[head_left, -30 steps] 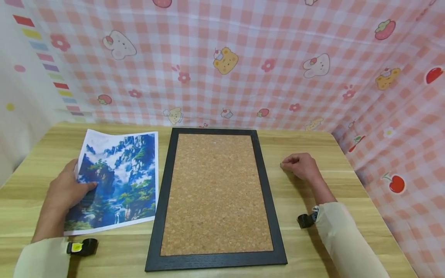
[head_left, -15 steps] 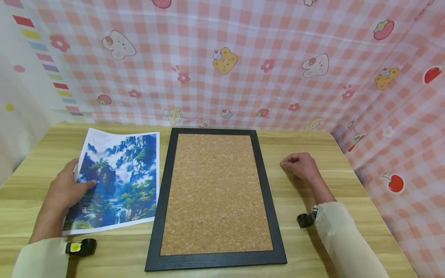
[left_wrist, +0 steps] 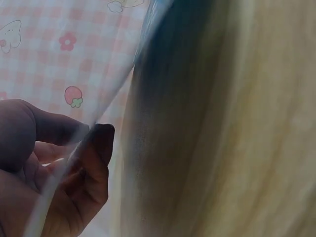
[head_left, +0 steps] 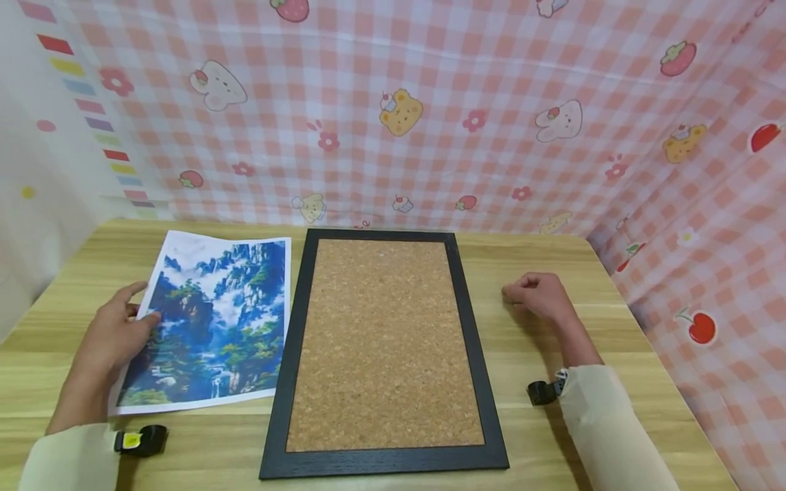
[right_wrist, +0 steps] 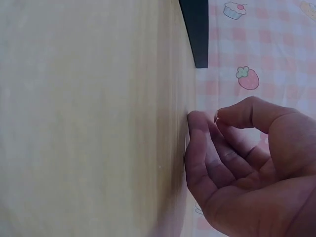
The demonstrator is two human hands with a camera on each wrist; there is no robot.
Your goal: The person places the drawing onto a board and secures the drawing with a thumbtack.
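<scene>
A printed landscape picture [head_left: 211,320] of blue cliffs and a waterfall is at the left in the head view, its top edge slightly curled. My left hand [head_left: 117,337] pinches its left edge, thumb on the printed face and fingers behind. Seen from the left wrist, the paper is edge-on between thumb and fingers [left_wrist: 96,182]. Right of the picture, a cork board [head_left: 383,341] in a black frame [head_left: 383,462] lies flat. My right hand [head_left: 540,296] rests beyond the frame's right side, fingers [right_wrist: 197,158] loosely curled against the table, holding nothing.
The light wood table [head_left: 583,262] runs back to a pink checked cloth [head_left: 350,88] with cartoon prints, which also covers the right side. A black wrist camera [head_left: 150,440] sits below the picture, another wrist camera [head_left: 542,392] right of the frame.
The picture has shifted right, nearer the black frame. My left thumb now sits closer to the paper's edge. The right hand stays in place, and the head view has tilted slightly.
</scene>
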